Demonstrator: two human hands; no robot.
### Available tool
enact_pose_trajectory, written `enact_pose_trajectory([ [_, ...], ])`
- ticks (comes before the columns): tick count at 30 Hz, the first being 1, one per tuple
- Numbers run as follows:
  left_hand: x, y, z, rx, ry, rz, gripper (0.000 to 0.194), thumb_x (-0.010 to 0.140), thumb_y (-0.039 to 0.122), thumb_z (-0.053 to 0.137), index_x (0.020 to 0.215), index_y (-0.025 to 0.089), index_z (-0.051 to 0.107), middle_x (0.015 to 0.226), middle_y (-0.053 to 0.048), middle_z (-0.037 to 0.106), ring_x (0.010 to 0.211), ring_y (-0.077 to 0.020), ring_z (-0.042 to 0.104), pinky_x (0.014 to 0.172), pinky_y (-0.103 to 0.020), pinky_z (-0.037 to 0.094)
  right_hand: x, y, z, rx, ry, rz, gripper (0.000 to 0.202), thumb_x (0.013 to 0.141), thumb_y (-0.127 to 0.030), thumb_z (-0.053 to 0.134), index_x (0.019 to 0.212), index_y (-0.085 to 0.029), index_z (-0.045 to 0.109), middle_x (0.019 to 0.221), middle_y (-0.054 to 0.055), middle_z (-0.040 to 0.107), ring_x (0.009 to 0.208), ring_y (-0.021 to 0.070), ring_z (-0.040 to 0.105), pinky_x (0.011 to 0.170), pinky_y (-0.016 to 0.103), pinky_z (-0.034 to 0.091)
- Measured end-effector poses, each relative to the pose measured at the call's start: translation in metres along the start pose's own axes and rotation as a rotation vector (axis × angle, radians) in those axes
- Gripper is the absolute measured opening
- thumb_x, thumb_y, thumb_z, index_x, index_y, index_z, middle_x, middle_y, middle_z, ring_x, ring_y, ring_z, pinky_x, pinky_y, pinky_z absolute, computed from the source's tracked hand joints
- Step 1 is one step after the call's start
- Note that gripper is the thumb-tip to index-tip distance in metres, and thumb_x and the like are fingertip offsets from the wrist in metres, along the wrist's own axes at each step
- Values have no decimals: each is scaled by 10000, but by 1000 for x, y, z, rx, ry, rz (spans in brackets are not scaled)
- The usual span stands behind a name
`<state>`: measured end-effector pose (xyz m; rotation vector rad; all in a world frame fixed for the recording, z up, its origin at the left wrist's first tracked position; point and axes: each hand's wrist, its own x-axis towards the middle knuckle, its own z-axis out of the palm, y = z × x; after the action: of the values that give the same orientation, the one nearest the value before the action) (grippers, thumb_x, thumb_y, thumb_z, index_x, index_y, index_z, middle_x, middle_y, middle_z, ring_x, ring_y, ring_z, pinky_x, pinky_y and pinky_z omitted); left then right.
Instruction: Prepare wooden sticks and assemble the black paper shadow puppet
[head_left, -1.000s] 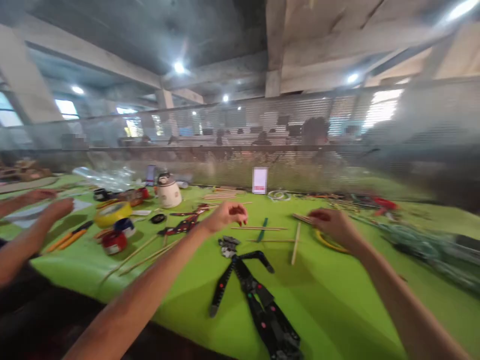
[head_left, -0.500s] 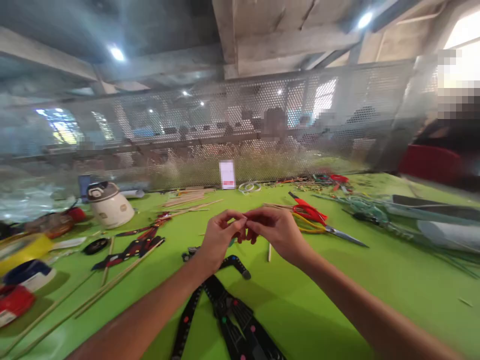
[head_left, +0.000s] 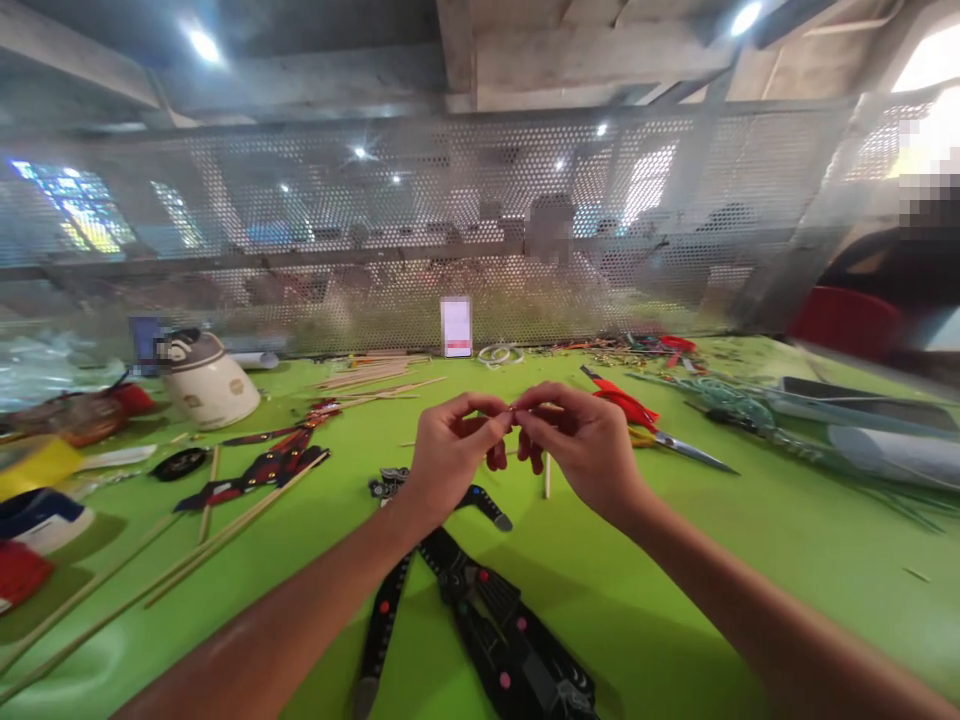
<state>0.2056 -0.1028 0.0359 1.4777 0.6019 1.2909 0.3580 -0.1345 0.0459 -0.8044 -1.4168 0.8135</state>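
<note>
Pinched between thumb and forefinger of both hands, mid-frame above the table: something tiny, too small to identify. Left hand and right hand raised, fingertips meeting near centre, other fingers curled.

Directly beneath the hands, flat on the lime-green table covering: short pale wooden stick, standing nearly vertical in frame. Below, toward bottom centre: black jointed plastic frame with coloured dots, arms splayed.

Left of centre: red-and-black flat frame piece; long thin bamboo sticks running diagonally to lower left. Upper left: cream-coloured small rice-cooker-shaped pot. Far left edge: tape rolls, blurred.

Right of hands: red-handled scissors, blades pointing right. Far right: tangle of greenish wire.

Back of table: perforated metal screen across the frame, small white card leaning at its foot.
</note>
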Motion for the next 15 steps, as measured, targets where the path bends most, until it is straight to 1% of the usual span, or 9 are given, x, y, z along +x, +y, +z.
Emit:
enact_pose_trajectory([
  [4,-1,3,-1,45,-50,19,113,805,316,725,810,208,691,526,15,593,455,-119,570,449,-259,466,-1,3,-1,-19,11,-14,140,810,-296,713,839,-197,619,585,-17,605,507,131,614,398,243,464],
  [8,-2,1,-2,122,-37,56,103,822,309,707,811,213,670,538,15,584,455,-112,558,439,-249,446,-3,2,-3,-68,-3,-57,89,842,-245,681,893,-199,625,619,-15,612,523,123,603,429,250,463],
  [10,-3,0,-3,192,-24,114,87,825,294,703,828,217,663,573,11,593,469,-109,557,451,-250,451,-4,0,-3,-137,-4,-101,61,845,-222,663,895,-199,636,646,-13,611,535,115,593,447,250,468],
  [12,-2,0,-4,303,-20,200,61,830,264,692,840,214,658,645,-2,610,519,-113,577,500,-257,481,-4,-4,-4,-218,-8,-154,21,837,-192,647,856,-197,641,698,-7,608,562,108,586,476,249,484],
  [15,-2,2,-6,482,-31,327,20,824,185,662,828,201,651,732,-13,599,602,-117,592,574,-260,503,-2,-6,-5,-324,-30,-200,46,824,-154,613,807,-193,632,781,7,599,620,105,582,528,253,499],
])
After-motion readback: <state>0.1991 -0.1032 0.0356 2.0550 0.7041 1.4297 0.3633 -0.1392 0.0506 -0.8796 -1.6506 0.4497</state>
